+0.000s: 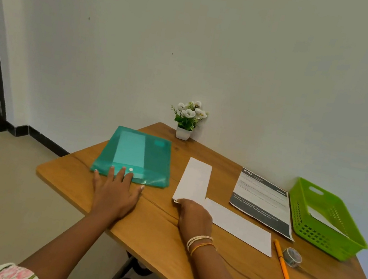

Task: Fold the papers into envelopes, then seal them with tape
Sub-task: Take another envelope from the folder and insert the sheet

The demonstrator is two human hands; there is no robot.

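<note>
A folded white paper (194,179) lies lengthwise on the wooden table (152,227). My right hand (193,217) grips its near end, fingers curled over the edge. A second folded white paper (240,226) lies flat just right of that hand. My left hand (115,192) rests flat with spread fingers on the near edge of a teal plastic folder (136,155) that has a white snap button. A roll of clear tape (292,256) sits at the right, near an orange pencil (284,270).
A printed sheet (263,200) lies beside a green plastic basket (326,218) holding white paper at the far right. A small white pot of flowers (187,120) stands against the wall. The folder overhangs the table's left edge.
</note>
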